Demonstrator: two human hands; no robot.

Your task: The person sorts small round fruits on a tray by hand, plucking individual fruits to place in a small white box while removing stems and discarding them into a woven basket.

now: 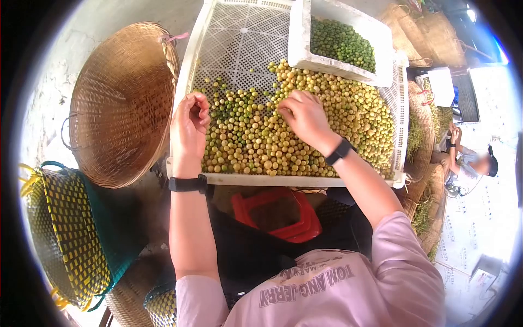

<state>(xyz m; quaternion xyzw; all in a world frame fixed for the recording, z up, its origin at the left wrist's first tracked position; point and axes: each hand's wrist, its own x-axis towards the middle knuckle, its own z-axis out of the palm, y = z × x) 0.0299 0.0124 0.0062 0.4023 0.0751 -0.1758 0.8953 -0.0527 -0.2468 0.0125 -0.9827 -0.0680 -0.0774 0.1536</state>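
Small round yellow-green fruits (272, 147) are spread over the near part of a white perforated plastic tray (239, 49). My left hand (190, 122) hovers at the tray's left side, its fingers curled inward. Over the middle of the fruits is my right hand (308, 117), thumb and fingers drawn together and pointing left. Whether either hand pinches a fruit is hidden. Smaller, greener fruits (231, 103) lie mixed among the yellow ones between my hands. A white foam box (299, 41) of dark green fruits (340, 46) rests on the tray's far right corner.
A large wicker basket (120, 109) leans left of the tray, above a yellow-and-black woven basket (71, 229). Below the tray is a red plastic stool (297, 229). More baskets (422, 131) with green stems line the right side, where another person (468, 161) sits.
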